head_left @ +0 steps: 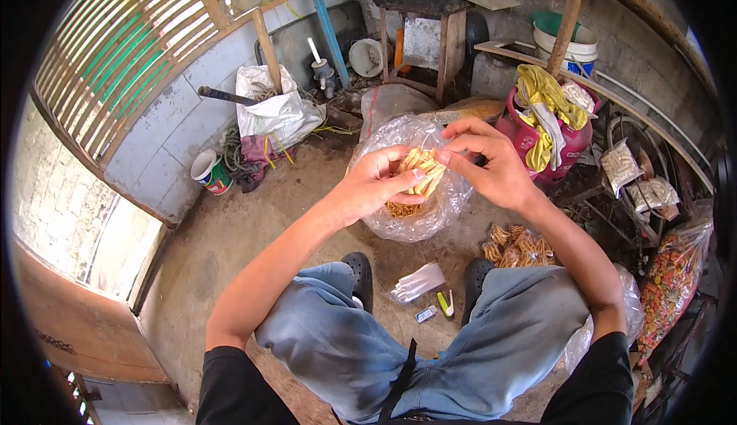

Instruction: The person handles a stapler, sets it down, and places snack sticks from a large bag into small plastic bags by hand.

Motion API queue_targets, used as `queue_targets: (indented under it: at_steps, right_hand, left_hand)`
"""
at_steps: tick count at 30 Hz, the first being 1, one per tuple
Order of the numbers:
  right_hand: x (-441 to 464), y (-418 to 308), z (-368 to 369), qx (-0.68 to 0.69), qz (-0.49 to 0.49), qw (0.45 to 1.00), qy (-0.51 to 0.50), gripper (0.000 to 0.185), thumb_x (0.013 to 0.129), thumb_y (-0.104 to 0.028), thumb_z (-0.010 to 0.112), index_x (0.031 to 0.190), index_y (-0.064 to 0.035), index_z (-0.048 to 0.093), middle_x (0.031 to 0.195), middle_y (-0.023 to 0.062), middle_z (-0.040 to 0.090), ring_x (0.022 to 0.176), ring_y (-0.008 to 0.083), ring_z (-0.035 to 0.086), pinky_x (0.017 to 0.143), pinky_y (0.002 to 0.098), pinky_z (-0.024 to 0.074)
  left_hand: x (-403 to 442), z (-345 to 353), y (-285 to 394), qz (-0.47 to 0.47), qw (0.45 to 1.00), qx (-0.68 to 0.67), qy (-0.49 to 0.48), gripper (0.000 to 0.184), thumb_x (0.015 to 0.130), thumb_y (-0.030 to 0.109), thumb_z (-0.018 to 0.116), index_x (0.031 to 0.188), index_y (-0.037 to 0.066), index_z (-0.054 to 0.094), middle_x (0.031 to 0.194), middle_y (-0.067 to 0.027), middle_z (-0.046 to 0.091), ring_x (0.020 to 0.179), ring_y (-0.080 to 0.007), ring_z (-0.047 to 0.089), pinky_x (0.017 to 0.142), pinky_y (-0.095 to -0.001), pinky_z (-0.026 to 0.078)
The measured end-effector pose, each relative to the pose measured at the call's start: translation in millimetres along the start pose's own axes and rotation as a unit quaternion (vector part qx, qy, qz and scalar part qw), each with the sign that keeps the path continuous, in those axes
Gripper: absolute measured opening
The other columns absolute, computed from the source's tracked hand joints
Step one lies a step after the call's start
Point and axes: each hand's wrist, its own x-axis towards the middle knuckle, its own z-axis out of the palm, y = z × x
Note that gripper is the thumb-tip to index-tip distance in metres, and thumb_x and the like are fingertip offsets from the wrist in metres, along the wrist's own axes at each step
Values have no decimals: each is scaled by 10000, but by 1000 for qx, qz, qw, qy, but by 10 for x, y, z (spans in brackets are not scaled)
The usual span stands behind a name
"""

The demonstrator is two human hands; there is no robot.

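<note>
A small clear packet of yellow-brown snack sticks (421,173) is held up in front of me. My left hand (372,187) is closed around its left side, thumb across the front. At its upper right edge the fingertips of my right hand (491,165) are pinched together on the plastic; the exact grip is partly hidden. Just below both hands sits a large open clear plastic bag (418,229) with loose brown sticks (403,209) inside. Between my shoes lie a stack of flat plastic bags (418,282), a green-and-white stapler (445,304) and a small box (425,314).
Several filled snack packets (518,247) lie beside my right shoe. A pink gas cylinder (554,148) draped with a yellow cloth (540,91) stands at the right, near a bag of colourful snacks (672,287). A small bucket (209,171) and a white sack (278,114) are at the left.
</note>
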Motion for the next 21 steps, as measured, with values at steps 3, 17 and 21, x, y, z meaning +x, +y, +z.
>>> queue_targets:
  at_steps: [3, 17, 21]
  right_hand:
    - [-12, -16, 1, 14, 6, 1000, -14, 129, 835, -136, 692, 921, -40, 685, 1035, 73, 602, 815, 142, 593, 650, 256, 472]
    - [13, -22, -4, 15, 33, 999, 2, 135, 832, -153, 695, 910, -43, 699, 990, 65, 621, 832, 137, 601, 649, 248, 476]
    - [45, -47, -53, 59, 48, 997, -2, 186, 842, -160, 689, 1001, -64, 681, 1038, 67, 602, 895, 145, 593, 687, 258, 483]
  left_hand:
    - [8, -34, -12, -8, 1000, 14, -6, 365, 928, 134, 573, 1257, 10, 473, 1155, -88, 576, 1039, -182, 600, 870, -324, 552]
    - [20, -67, -48, 15, 999, -30, 4, 361, 947, 135, 540, 1275, 11, 453, 1175, -85, 566, 1058, -184, 585, 871, -347, 555]
    - [15, -41, -11, 18, 999, -31, 14, 358, 951, 145, 534, 1277, 17, 457, 1173, -84, 567, 1062, -186, 584, 868, -347, 556]
